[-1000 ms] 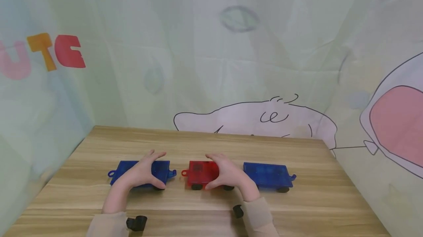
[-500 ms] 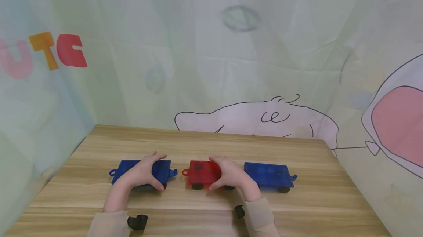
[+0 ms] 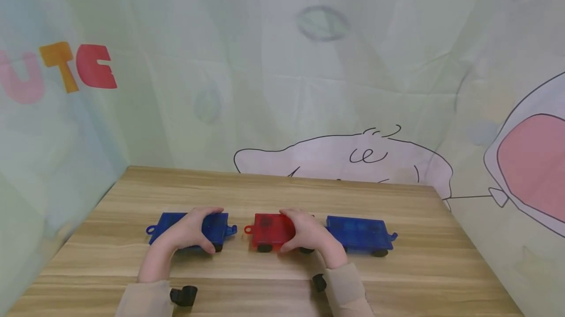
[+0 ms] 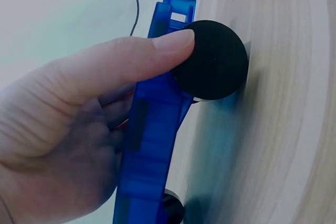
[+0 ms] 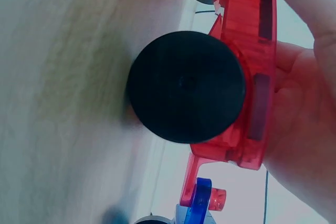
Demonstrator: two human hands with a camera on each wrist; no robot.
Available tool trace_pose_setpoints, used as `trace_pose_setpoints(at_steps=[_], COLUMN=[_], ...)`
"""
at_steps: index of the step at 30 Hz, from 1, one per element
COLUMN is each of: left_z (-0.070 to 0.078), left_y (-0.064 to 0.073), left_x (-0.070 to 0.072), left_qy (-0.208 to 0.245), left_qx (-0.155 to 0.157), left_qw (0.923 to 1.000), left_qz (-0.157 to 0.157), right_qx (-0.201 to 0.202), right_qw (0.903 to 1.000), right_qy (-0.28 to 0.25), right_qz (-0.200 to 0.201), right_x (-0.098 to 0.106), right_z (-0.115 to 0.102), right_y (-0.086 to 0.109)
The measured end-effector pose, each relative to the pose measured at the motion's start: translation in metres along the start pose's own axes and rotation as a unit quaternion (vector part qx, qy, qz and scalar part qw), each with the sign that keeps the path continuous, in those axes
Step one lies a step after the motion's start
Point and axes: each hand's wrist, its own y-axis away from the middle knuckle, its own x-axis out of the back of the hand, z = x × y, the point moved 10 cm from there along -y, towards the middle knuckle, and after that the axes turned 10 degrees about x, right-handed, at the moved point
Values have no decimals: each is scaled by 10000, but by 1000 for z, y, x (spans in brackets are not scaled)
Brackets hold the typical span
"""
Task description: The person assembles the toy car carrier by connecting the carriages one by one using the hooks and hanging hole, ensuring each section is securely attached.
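My left hand [image 3: 187, 232] grips a translucent blue toy train car [image 3: 216, 227] from above, fingers on its far side. In the left wrist view the thumb presses its side next to a black wheel [image 4: 218, 61]. A red train car [image 3: 267, 228] is held the same way by my right hand [image 3: 309, 231]. Between the two cars is a small gap, with the blue hook [image 3: 231, 230] facing the red ring [image 3: 249, 229]. A second blue car [image 3: 357, 233] stands behind the right wrist. In the right wrist view its blue ring [image 5: 200, 201] sits around the red hook [image 5: 189, 179].
The cars stand in a row across a wood-grain table [image 3: 265, 287]. A printed fabric backdrop [image 3: 176, 62] rises at the table's far edge and along both sides. A black camera piece [image 3: 184, 296] sticks out at the left wrist.
Both hands keep their grip. The fingers of the left hand have shifted slightly on the blue car, and those of the right hand slightly rightward on the red one. The cars barely move.
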Motion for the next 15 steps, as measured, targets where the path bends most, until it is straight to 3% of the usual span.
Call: trace_pose_setpoints(at_steps=[15], left_z=[2], left_y=[0], left_x=[1], left_qy=[-14], left_qx=[-78], left_qw=[10000], left_qz=[41], right_qx=[-1], right_qw=[10000], right_qy=[63], right_qz=[7], right_x=[0], right_z=[0], right_y=[0])
